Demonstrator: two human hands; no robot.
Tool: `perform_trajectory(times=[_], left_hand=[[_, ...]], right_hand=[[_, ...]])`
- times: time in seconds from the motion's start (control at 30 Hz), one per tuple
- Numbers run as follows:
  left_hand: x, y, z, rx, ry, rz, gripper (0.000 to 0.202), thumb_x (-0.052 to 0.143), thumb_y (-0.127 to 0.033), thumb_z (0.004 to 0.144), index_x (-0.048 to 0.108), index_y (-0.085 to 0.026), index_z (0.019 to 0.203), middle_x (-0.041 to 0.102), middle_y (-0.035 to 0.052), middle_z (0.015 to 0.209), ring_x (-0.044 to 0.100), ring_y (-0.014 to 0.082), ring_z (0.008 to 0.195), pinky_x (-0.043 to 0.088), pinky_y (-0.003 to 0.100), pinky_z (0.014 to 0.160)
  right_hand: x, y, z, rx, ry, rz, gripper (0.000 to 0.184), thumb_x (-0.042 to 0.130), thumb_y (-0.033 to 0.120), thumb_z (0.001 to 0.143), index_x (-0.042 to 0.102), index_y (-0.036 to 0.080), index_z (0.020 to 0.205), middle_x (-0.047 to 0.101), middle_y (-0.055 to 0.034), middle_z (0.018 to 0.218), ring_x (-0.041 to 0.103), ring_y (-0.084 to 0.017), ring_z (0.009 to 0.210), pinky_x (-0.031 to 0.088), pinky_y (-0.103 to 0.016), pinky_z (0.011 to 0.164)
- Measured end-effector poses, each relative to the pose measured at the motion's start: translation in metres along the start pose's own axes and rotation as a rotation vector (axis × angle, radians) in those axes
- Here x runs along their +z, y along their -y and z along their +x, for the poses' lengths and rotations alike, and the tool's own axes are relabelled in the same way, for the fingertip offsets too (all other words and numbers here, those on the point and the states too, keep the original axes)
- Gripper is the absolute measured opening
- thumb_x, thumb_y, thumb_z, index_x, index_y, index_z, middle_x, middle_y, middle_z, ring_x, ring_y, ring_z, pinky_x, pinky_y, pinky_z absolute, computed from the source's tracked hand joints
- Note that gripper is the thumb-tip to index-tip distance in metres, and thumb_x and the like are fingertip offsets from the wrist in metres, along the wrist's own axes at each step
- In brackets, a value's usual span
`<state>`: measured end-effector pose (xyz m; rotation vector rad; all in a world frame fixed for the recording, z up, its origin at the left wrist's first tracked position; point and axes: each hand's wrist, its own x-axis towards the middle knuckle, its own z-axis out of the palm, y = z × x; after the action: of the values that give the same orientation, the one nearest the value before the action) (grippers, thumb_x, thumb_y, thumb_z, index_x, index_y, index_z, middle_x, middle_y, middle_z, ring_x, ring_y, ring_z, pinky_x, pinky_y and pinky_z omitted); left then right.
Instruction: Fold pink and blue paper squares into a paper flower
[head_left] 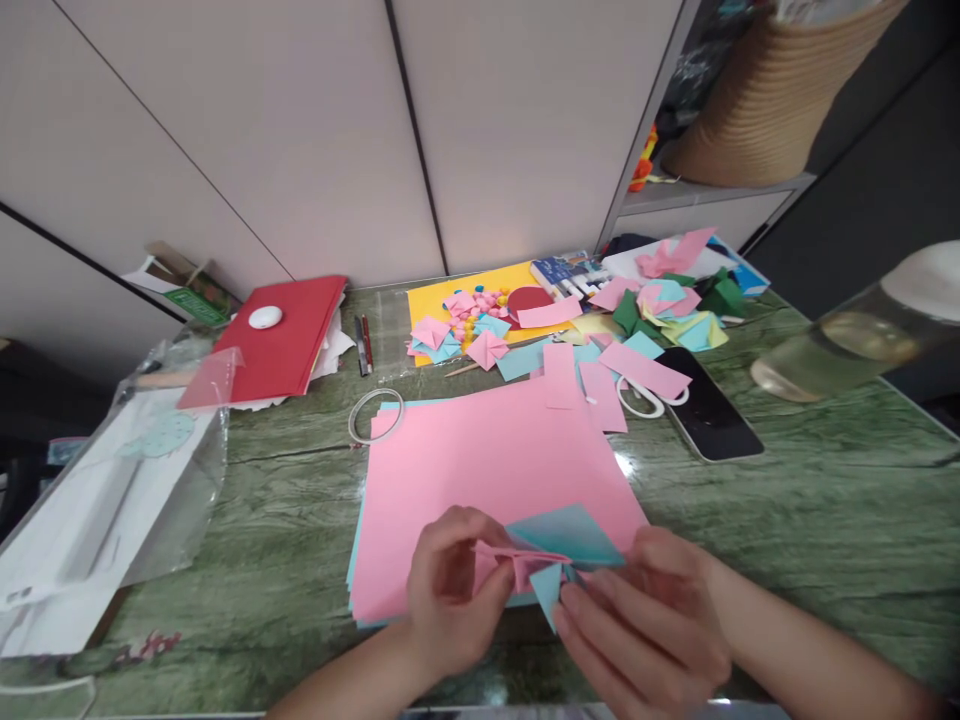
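My left hand [457, 590] pinches a folded pink paper piece [525, 556] between thumb and fingers. My right hand [649, 620] grips a small folded blue paper piece [549, 588], which touches the pink one at its right end. Behind both pieces shows a larger blue paper [570, 530], partly hidden by my fingers. Under my hands lies a stack of pink sheets [472, 450] with blue sheets poking out at its edges. A roll of thin tape [376, 416] rests on the stack's upper left corner.
Pink paper strips [645, 370], white-handled scissors [637, 398] and a black phone [709, 405] lie beyond the stack. Folded paper pieces [487, 348] sit on a yellow sheet [427, 300]. A red folder [281, 330] is at left, a bottle [847, 335] at right.
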<state>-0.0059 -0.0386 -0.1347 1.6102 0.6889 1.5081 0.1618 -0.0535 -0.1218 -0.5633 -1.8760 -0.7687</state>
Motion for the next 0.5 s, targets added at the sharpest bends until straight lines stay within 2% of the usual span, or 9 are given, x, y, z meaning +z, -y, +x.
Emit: perform_trajectory(times=[0.13,0.2,0.33,0.47,0.5], left_hand=[[-0.007,0.000,0.003,0.115,0.131,0.031,0.021,0.064,-0.012,0.074,0.058,-0.021,0.092,0.060,0.0043,0.081,0.060,0.0140,0.070,0.050,0.027,0.061],[-0.009,0.000,0.003,0.136,0.122,0.032,0.021,0.064,-0.013,0.074,0.059,-0.021,0.093,0.060,0.0047,0.082,0.060,0.0141,0.071,0.050,0.027,0.061],[-0.012,0.001,0.000,0.142,0.114,0.043,0.020,0.062,-0.016,0.076,0.059,-0.023,0.094,0.061,0.0052,0.081,0.061,0.0153,0.071,0.051,0.028,0.060],[-0.012,-0.002,0.000,0.092,0.121,0.058,0.023,0.063,-0.016,0.075,0.060,-0.027,0.094,0.063,0.0047,0.080,0.062,0.0163,0.068,0.051,0.030,0.060],[-0.011,-0.003,0.001,0.082,0.122,0.049,0.023,0.063,-0.016,0.075,0.059,-0.027,0.094,0.063,0.0046,0.080,0.061,0.0161,0.068,0.052,0.030,0.060]], right_hand=[[0.003,0.002,-0.004,0.025,0.012,0.029,0.029,0.070,-0.003,0.056,0.060,0.023,0.049,0.060,0.0068,0.066,0.055,-0.010,0.071,0.045,-0.027,0.057],[0.004,0.003,-0.004,0.011,-0.023,0.045,0.030,0.070,-0.004,0.055,0.059,0.023,0.048,0.060,0.0070,0.065,0.054,-0.009,0.068,0.046,-0.027,0.057],[0.007,0.004,-0.002,-0.002,-0.029,0.057,0.032,0.063,-0.006,0.061,0.057,0.022,0.045,0.057,0.0077,0.057,0.053,-0.007,0.062,0.050,-0.025,0.069],[0.003,0.006,-0.007,-0.033,-0.065,0.059,0.032,0.062,-0.005,0.062,0.055,0.023,0.048,0.061,0.0078,0.060,0.058,-0.009,0.070,0.054,-0.024,0.073],[0.000,0.006,-0.009,-0.028,-0.036,0.069,0.030,0.063,-0.002,0.063,0.056,0.023,0.050,0.064,0.0080,0.063,0.059,-0.009,0.072,0.055,-0.024,0.072]])
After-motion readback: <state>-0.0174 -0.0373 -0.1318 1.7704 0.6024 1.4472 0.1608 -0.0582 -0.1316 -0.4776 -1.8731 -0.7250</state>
